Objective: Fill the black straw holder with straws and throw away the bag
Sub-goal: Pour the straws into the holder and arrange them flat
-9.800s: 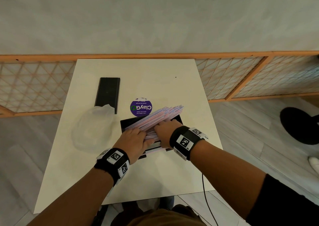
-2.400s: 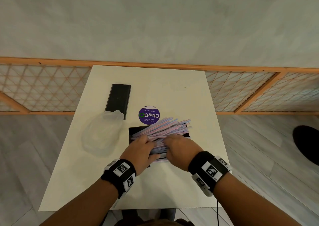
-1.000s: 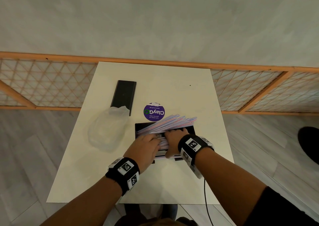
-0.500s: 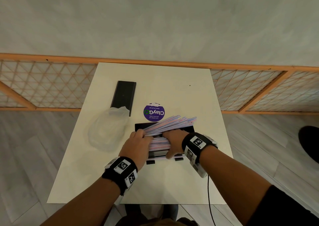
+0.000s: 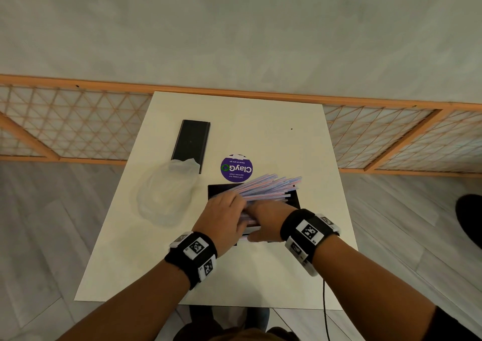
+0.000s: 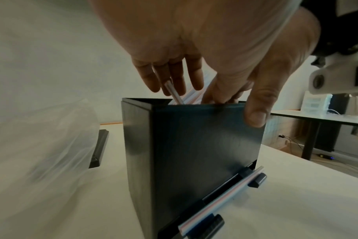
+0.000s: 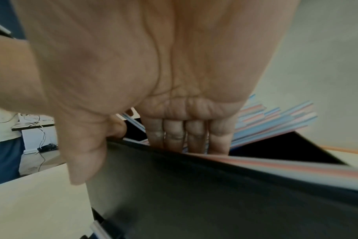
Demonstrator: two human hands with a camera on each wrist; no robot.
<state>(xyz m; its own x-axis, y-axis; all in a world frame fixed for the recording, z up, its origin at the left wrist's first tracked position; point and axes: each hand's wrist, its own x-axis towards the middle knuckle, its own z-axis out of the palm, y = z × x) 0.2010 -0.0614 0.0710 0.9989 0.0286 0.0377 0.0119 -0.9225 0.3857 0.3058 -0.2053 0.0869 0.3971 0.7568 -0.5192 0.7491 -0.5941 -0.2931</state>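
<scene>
- The black straw holder [image 5: 293, 197] stands on the white bench [image 5: 260, 275], near the front and a bit to the right.
- A big bunch of striped straws [image 5: 268, 185] pokes out of its open top. The straws lean up and away to the right, and their tips hang past the far edge of the box.
- One striped straw [image 6: 225, 196] lies across the little ledge at the bottom front of the holder.
- The left hand [image 5: 224, 219] is over the left part of the box. Its fingers [image 6: 175, 76] are straight and close together, and they reach down into the top among the straws. One straw comes up between them.
- The right hand [image 5: 266, 223] is over the right part of the box. Its four fingers [image 7: 186, 135] are straight, side by side, and pushed down inside the box against the straws. Its thumb [image 7: 82, 153] stays outside, flat on the front wall.
- Neither hand is curled around anything that I can see.
- The clear plastic bag [image 5: 167, 192] lies on the bench to the left of the holder, flat and crumpled, not touching it.
- A long black lid [image 5: 192, 142] lies behind the bag. The top of the bag covers its near end.
- A round purple sticker [image 5: 236, 168] sits on the bench just behind the holder.
- Both wrists wear black bands with white square tags.
- Behind the bench is a wooden lattice rail [image 5: 65, 129] and a plain wall.
</scene>
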